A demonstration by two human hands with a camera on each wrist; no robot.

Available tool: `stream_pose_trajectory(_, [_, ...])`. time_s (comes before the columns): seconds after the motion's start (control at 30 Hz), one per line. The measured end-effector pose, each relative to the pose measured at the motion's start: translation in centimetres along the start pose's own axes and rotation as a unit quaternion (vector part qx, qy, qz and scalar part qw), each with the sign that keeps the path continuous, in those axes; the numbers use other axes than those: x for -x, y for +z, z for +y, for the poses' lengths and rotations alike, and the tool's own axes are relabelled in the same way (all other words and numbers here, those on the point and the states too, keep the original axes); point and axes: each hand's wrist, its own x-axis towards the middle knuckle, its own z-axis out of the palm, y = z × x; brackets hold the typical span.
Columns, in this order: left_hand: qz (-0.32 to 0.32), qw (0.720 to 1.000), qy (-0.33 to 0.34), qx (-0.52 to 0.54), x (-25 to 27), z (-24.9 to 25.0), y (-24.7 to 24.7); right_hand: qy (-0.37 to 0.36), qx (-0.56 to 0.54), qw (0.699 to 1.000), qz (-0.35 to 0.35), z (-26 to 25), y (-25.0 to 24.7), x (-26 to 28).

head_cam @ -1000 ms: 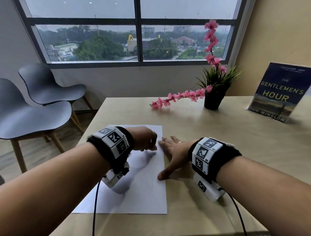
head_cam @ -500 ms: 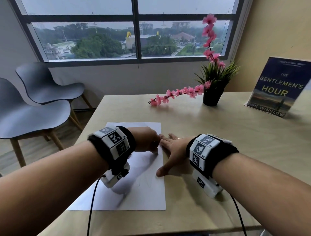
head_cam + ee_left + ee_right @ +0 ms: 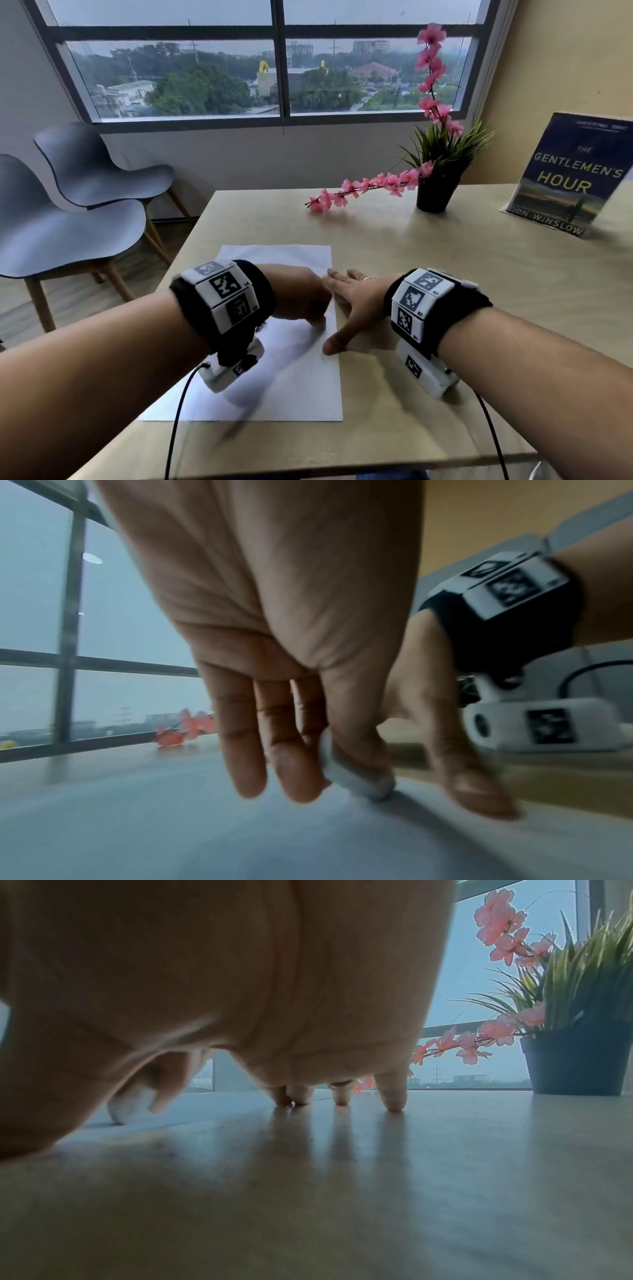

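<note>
The book (image 3: 568, 174) cover reads "THE GENTLEMEN'S HOUR" and, lower, "ON WINSLOW".

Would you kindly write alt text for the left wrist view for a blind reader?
The left hand pinches a small white block, likely an eraser, against a white sheet. The right hand rests beside it on the wooden table.

left hand (image 3: 301, 296) slid nearer, eraser (image 3: 356, 780) down paper (image 3: 274, 387)

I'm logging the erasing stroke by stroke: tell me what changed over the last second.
The left hand, pinching a white eraser, slid slightly toward the person along the right edge of the paper. The right hand stayed flat against that edge; paper, plant and book kept their places.
</note>
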Motion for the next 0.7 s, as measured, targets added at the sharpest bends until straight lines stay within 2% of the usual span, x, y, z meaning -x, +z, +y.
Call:
stream_pose_trajectory(0.13, [0.027,0.999,-0.034,-0.009,-0.3,-0.7,-0.7,0.006,0.000,1.000,0.004,-0.1,0.0,0.1])
stream_pose_trajectory(0.3, [-0.019,1.000,0.000,-0.014,0.2,0.0,0.4,0.006,0.005,1.000,-0.006,-0.1,-0.1,0.2])
stream_pose_trajectory(0.47, [0.023,0.998,-0.064,-0.008,-0.3,-2.6,-0.5,0.010,-0.001,1.000,-0.002,-0.3,-0.2,0.4])
stream_pose_trajectory(0.7, [-0.012,1.000,-0.009,-0.012,0.2,-0.9,0.3,0.013,0.001,1.000,-0.012,-0.3,-0.3,0.4])
